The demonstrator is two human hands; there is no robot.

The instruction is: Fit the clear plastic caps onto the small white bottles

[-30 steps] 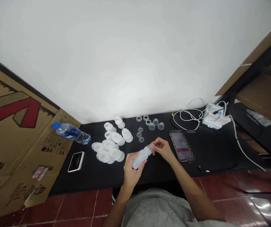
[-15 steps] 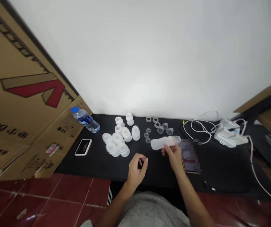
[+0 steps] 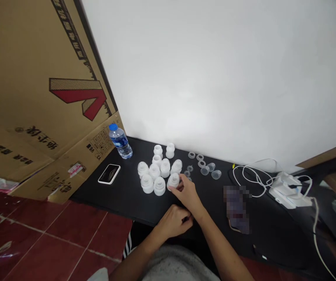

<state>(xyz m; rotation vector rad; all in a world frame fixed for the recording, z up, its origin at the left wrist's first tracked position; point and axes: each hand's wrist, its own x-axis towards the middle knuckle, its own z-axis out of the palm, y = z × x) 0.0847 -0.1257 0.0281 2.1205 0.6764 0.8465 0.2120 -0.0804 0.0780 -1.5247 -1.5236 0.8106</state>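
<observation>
Several white plastic caps (image 3: 155,173) stand in a cluster on the black table (image 3: 121,197). My right hand (image 3: 188,192) reaches into the cluster's right side, and its fingertips close on the nearest white cap (image 3: 173,180). Loosely curled, my left hand (image 3: 174,221) rests at the table's front edge just below the right hand, and I see nothing in it. Small clear rings and domes (image 3: 203,166) lie just right of the caps.
A water bottle (image 3: 120,141) with a blue cap stands at the back left beside a big cardboard box (image 3: 39,101). A white-edged phone (image 3: 109,173) lies left of the caps. Another phone (image 3: 237,208) and a white charger with cables (image 3: 286,187) lie to the right. Red tile floor (image 3: 39,242) is below.
The frosted bottle that my right hand held is out of sight. My right hand has moved left onto the white caps. My left hand has drawn back to the table edge. The view swung left.
</observation>
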